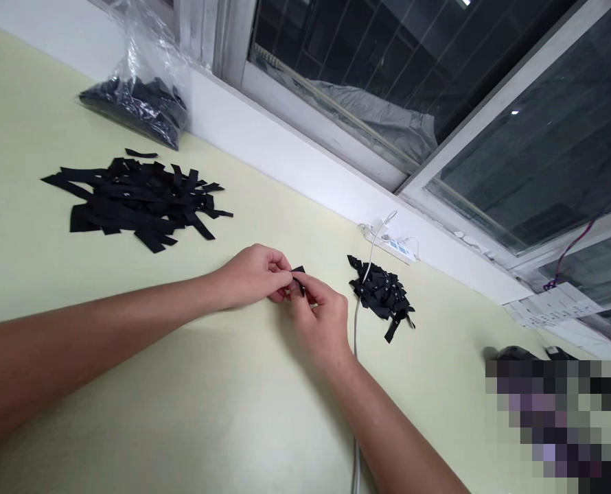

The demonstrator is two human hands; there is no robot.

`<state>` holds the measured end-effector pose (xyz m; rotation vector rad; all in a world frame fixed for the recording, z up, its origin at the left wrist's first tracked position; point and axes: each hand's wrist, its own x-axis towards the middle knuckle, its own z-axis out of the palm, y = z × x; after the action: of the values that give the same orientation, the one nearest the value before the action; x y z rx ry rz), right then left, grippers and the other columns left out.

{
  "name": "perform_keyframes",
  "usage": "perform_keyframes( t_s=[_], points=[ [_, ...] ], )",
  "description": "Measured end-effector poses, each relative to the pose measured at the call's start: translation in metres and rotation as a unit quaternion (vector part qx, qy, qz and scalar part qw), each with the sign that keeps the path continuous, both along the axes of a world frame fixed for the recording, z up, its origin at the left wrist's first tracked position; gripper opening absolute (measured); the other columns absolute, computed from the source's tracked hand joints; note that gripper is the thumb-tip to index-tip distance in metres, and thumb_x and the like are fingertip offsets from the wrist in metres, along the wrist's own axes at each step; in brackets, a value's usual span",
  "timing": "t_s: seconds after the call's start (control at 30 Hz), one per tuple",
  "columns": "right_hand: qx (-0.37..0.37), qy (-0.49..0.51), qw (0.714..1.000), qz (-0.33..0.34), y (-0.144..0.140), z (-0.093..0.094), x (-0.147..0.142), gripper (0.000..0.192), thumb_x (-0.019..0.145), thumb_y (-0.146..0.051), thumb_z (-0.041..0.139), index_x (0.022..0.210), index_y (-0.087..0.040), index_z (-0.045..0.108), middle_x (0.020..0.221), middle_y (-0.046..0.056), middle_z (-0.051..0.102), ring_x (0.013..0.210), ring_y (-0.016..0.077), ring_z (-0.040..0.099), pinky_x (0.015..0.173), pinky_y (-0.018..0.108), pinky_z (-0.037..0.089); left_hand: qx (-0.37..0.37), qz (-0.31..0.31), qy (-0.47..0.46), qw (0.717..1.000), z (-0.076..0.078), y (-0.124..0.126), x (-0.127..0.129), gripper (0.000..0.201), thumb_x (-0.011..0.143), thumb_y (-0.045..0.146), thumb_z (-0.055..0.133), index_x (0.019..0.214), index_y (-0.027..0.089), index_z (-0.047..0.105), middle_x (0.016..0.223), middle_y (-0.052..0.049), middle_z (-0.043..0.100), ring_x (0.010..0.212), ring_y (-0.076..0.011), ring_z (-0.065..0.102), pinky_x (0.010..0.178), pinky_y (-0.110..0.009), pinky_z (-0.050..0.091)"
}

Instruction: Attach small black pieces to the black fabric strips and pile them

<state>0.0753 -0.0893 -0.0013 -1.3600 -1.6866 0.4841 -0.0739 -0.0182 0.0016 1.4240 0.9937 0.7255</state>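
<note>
My left hand (259, 274) and my right hand (320, 312) meet above the pale green table (192, 391), fingertips pinched together. Between them is a small black fabric strip (298, 271), mostly hidden by the fingers; both hands are closed on it. Up and to the left of my left hand lies a loose pile of long black fabric strips (135, 195). To the right of my right hand sits a smaller heap of shorter black pieces (385, 291), some with small pale marks.
A clear plastic bag (141, 103) of black pieces stands against the white ledge. A white power strip (388, 243) lies by the wall, and a pale cable (356, 412) runs across the table beside my right forearm. White boxes (552, 305) and a blurred-out area are at right.
</note>
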Motion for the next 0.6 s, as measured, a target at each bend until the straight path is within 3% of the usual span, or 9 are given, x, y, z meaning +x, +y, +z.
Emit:
perform_keyframes(
  t_s=[0.2,0.6],
  points=[
    [-0.021,0.021,0.999,-0.021,0.0014,0.001,-0.0053,0.027,0.092,-0.029,0.056,0.102,-0.023,0.079,0.073,0.0,0.072,0.059,0.0137,0.057,0.055,0.026,0.045,-0.026,0.013,-0.069,0.997,0.0006,0.003,0.0009,0.004,0.072,0.013,0.064,0.072,0.016,0.063,0.073,-0.003,0.072,0.076,-0.0182,0.074,0.079,-0.032,0.063],
    [-0.052,0.058,0.997,-0.017,0.0022,0.0025,-0.0071,0.028,0.092,-0.033,0.056,0.106,-0.026,0.08,0.083,0.002,0.077,0.066,0.0163,0.067,0.059,0.026,0.05,-0.024,-0.011,-0.077,0.997,-0.0013,0.0065,-0.001,0.005,0.076,0.014,0.062,0.072,0.017,0.06,0.073,-0.003,0.073,0.071,-0.0172,0.073,0.072,-0.029,0.062]
  ],
)
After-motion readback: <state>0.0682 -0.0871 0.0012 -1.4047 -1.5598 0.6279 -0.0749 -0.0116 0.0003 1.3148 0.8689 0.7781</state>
